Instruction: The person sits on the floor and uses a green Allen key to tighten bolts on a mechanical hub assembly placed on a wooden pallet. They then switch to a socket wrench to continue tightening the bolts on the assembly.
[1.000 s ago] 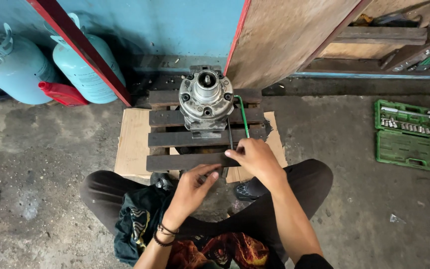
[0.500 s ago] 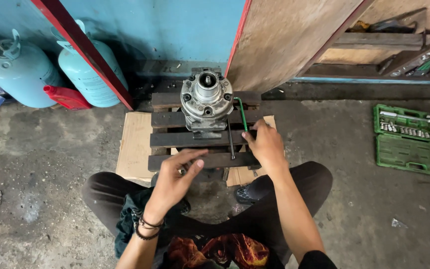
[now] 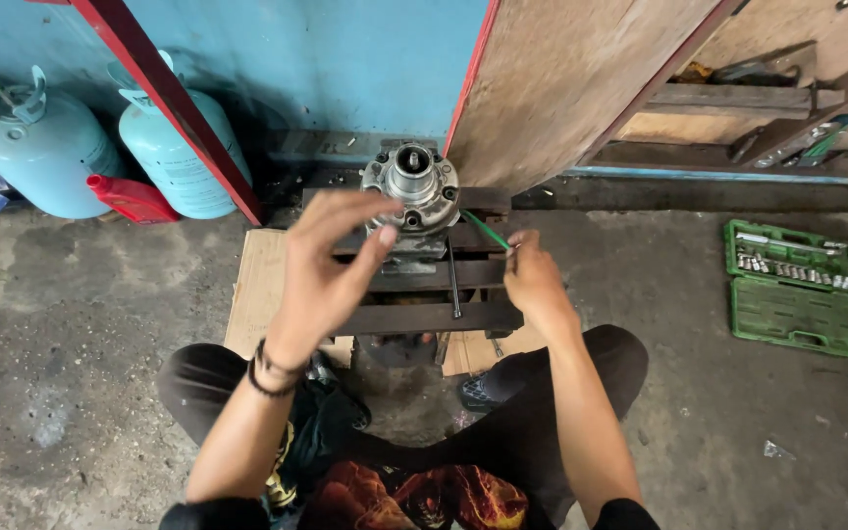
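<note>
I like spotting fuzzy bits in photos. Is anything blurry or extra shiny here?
Head view: soft, even daylight with no strong glare; the left hand looks slightly smeared, the metal part only gleams dully, and the right hand and green tool case look sharp.

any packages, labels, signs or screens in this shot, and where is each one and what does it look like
No signs or screens show.
Open green plastic socket-set case: on the concrete floor at far right, rectangular, holding rows of metal sockets.
Flat brown cardboard sheet: on the floor under the dark metal stand, left of it.
Pale label patch on the right-hand teal gas cylinder: against the blue wall, upper left; too small to make out.
Red plastic can: between the cylinders.
</note>
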